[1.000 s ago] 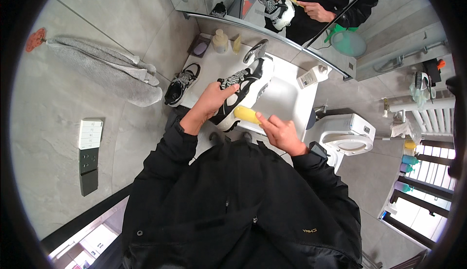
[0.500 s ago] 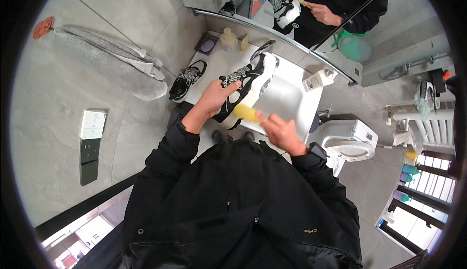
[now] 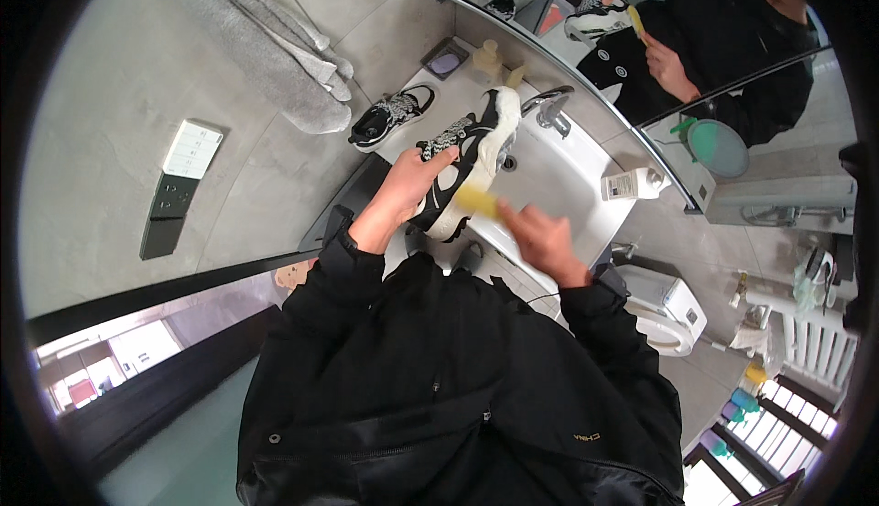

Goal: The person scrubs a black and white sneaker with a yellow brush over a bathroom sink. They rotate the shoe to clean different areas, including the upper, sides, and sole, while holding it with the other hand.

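My left hand (image 3: 409, 187) is closed round the heel part of a black-and-white sneaker (image 3: 482, 144), its thumb near the patterned laces. The sneaker is held tilted over the near left edge of the white sink (image 3: 586, 172), its thick white sole facing right. In my right hand (image 3: 542, 239) is a yellow brush (image 3: 478, 202), slightly blurred, its head against or very close to the side of the sole. Its bristles cannot be made out here. The matching sneaker (image 3: 394, 118) stands on the counter to the left.
A faucet (image 3: 549, 108) rises at the sink's back. Behind the shoes are a soap dish (image 3: 446, 59) and a pump bottle (image 3: 487, 57). A white bottle (image 3: 634, 184) stands at the right rim. The toilet (image 3: 664, 309) is farther right; a grey towel (image 3: 261, 43) hangs on the left wall.
The view has turned, so the room appears shifted, and more of the faucet and sink shows. Both hands keep their holds; the brush remains by the sole's side.
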Demonstrator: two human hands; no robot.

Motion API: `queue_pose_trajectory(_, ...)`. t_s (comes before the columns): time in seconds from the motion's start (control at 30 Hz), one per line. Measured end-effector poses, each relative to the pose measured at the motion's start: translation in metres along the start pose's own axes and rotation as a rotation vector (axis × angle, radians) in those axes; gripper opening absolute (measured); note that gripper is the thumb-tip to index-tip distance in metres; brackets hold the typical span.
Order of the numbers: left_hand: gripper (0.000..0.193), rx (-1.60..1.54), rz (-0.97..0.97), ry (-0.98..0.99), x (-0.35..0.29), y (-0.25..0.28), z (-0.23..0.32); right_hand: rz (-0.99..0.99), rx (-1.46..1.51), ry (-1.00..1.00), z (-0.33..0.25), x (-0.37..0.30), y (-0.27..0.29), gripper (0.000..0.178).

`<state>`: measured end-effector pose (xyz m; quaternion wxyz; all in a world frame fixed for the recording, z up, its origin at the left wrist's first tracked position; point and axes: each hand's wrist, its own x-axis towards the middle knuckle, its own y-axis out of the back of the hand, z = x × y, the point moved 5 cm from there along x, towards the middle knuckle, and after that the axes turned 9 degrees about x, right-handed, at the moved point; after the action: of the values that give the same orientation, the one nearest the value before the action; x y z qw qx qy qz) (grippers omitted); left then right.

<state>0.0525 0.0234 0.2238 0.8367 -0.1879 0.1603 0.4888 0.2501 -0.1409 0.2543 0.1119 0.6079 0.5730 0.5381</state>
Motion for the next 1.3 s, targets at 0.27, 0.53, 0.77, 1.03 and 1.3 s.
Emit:
queue_pose_trajectory(0.27, 0.032, -0.037, 0.130, -0.057, -0.017, 0.013, -0.003, -0.017, 0.181, -0.209, 0.004, 0.019, 0.006, 0.050)
queue_pose_trajectory(0.53, 0.027, -0.190, 0.330, -0.224, -0.022, 0.012, -0.003, 0.061, 0.273, -0.408, -0.040, 0.017, -0.017, 0.051)
queue_pose_trajectory(0.77, 0.036, -0.247, 0.560, -0.262, -0.034, 0.006, -0.002, 0.249, 0.286, -0.494, -0.071, 0.017, -0.037, 0.048)
queue_pose_trajectory(1.03, 0.046, -0.365, 0.575, -0.269, -0.044, -0.002, -0.023, 0.346, 0.186, -0.452, -0.100, -0.004, -0.034, 0.048)
queue_pose_trajectory(1.3, 0.043, -0.454, 0.599, -0.196, -0.048, -0.010, -0.056, 0.162, 0.143, -0.647, -0.088, -0.022, -0.046, 0.047)
